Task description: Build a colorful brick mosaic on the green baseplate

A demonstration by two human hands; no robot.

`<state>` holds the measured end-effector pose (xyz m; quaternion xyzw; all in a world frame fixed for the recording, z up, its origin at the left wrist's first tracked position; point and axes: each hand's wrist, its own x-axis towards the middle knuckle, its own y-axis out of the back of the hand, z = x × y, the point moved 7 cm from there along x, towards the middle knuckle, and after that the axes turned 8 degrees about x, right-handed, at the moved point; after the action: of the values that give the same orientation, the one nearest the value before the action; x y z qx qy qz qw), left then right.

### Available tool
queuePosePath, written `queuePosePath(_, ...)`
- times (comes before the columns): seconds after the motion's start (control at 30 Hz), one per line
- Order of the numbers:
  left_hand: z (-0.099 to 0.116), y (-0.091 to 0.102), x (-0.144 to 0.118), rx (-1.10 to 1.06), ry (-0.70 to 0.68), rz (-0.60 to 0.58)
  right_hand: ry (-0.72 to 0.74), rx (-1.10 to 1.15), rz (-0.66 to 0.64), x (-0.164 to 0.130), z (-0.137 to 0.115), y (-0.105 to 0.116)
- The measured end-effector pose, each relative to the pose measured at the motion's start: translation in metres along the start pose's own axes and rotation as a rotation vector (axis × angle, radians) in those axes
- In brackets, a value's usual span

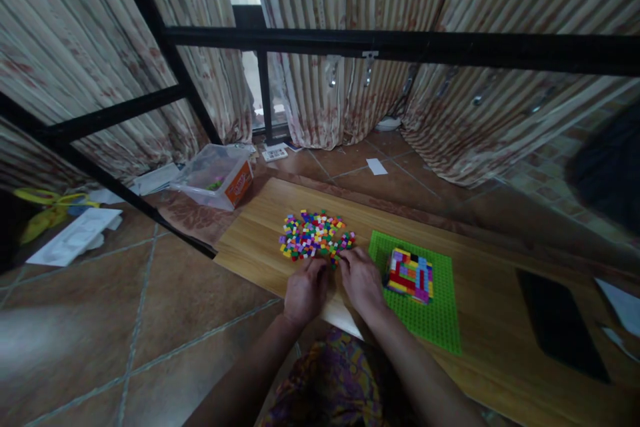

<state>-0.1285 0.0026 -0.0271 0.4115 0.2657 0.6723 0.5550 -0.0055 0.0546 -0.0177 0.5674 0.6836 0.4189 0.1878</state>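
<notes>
A loose heap of small coloured toy bricks (313,237) lies on the wooden table. At its near edge is my left hand (306,290), its fingers curled and pressed together; what they hold, if anything, is too small to make out. Close beside it, my right hand (363,280) has its fingertips bent in at the heap's right end, closed on something hidden. Right of that hand, a green baseplate (445,320) carries a multicoloured block of stacked bricks (410,273), roughly square with raised walls.
The wooden table (255,233) runs left to right, with a dark flat panel (560,323) at its right. A clear plastic box (215,173) stands beyond its left end. A black metal frame (400,40) crosses before the curtains (320,100). White packaging (77,233) lies on the tiled floor.
</notes>
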Motion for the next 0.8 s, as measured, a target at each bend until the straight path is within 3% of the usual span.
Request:
queuePosePath(0.2, 0.0, 0.0, 0.0, -0.009, 0.007, -0.005, -0.064, -0.118, -0.06, 0.001, -0.003, -0.014)
queuePosePath(0.37, 0.0, 0.0, -0.001, 0.005, 0.004, 0.015, -0.065, -0.033, -0.012, -0.001, -0.005, -0.011)
queuePosePath(0.6, -0.001, -0.001, 0.0, 0.071, 0.013, 0.032, -0.127, 0.49, 0.112, -0.026, 0.003, 0.027)
queuePosePath(0.8, 0.0, 0.001, 0.002, 0.116, -0.007, 0.044, -0.292, 0.667, 0.3, -0.065, 0.052, 0.081)
